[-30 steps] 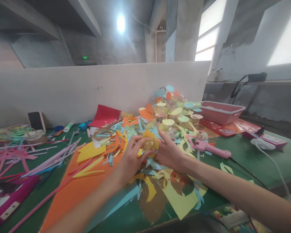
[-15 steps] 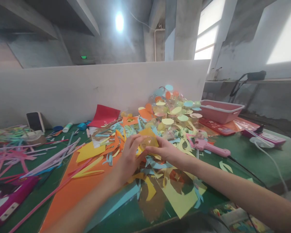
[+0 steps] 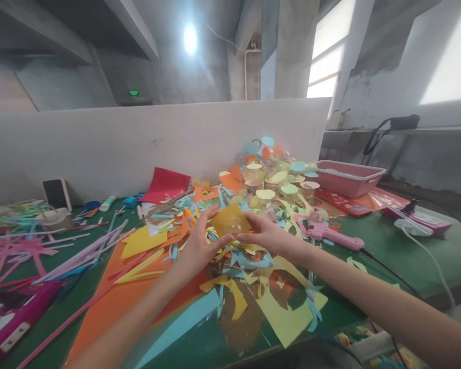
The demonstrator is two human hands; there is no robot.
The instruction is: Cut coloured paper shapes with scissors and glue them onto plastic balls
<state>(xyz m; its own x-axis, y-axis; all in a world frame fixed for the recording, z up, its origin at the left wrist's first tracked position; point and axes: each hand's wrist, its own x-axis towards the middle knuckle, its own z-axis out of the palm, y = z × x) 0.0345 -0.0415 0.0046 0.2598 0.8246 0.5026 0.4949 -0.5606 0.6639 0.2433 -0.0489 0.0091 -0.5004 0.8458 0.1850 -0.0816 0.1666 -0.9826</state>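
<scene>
Between my two hands is a clear plastic dome [image 3: 232,226] with a piece of yellow paper [image 3: 226,215] against its far side. My left hand [image 3: 203,240] grips it from the left, thumb underneath and fingers curved along the paper's edge. From the right, my right hand [image 3: 266,234] holds the same pieces, its thumb close to the left thumb. Whether the paper is stuck to the dome I cannot tell. Below the hands lie blue and yellow paper scraps [image 3: 249,260] and a cut pale green sheet [image 3: 286,318].
Behind the hands rises a pile of clear domes with coloured paper discs [image 3: 266,193]. At right are a pink glue gun [image 3: 336,237] with its cord and a pink basket [image 3: 351,180]. Orange sheets [image 3: 111,307] and pink strips [image 3: 26,251] cover the left; a phone [image 3: 57,193] stands behind.
My left fingers have opened outward from over the dome to the paper's left edge. The yellow paper and dome now show more fully between my hands.
</scene>
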